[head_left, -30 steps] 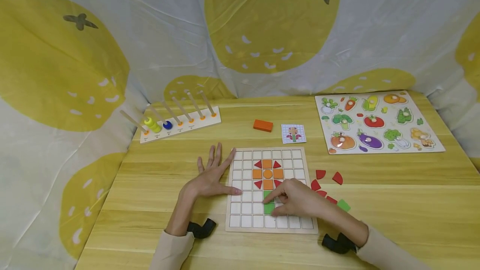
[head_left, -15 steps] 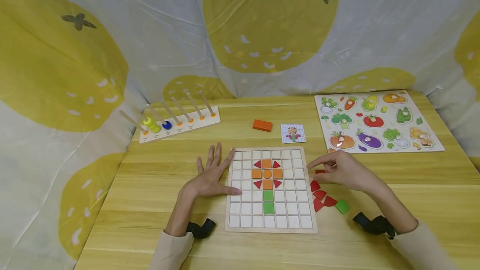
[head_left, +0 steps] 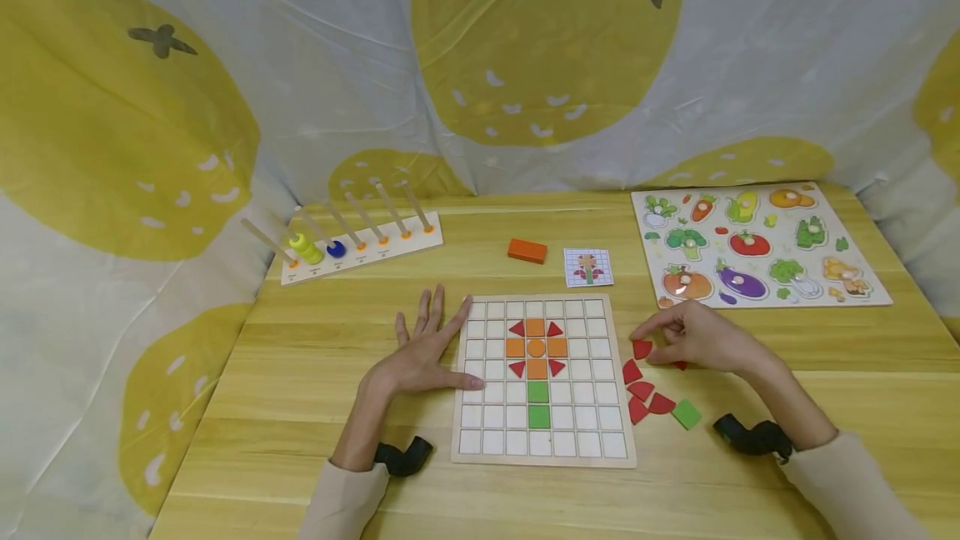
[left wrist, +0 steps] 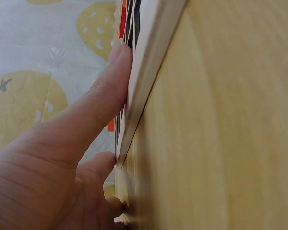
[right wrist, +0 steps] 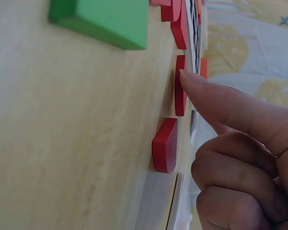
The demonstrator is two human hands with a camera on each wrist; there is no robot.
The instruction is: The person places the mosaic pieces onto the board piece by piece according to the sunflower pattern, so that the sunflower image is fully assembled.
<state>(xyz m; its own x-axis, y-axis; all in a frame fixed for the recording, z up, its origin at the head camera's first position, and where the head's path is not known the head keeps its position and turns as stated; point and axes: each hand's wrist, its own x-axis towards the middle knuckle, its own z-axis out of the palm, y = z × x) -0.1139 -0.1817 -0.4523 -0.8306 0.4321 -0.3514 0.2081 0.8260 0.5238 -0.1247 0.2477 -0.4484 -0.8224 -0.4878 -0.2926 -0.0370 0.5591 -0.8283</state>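
Observation:
A square wooden grid board lies flat on the table. On it sit orange squares round an orange circle, red triangles at the corners, and two green squares below. My left hand rests at the board's left side with fingers spread, the thumb lying on its edge and the index fingertip by its upper left corner. To the right of the board, my right hand pinches a red quarter-circle piece between thumb and index finger, the piece at table level. Its other fingers are curled.
Several red quarter-circle pieces and a green square lie right of the board. Behind are a pattern card, an orange block, a peg stand with rings, and a vegetable puzzle.
My right hand has left the green squares on the board and moved right to the loose red pieces, with its fingertips now at one of them. The left hand has stayed put.

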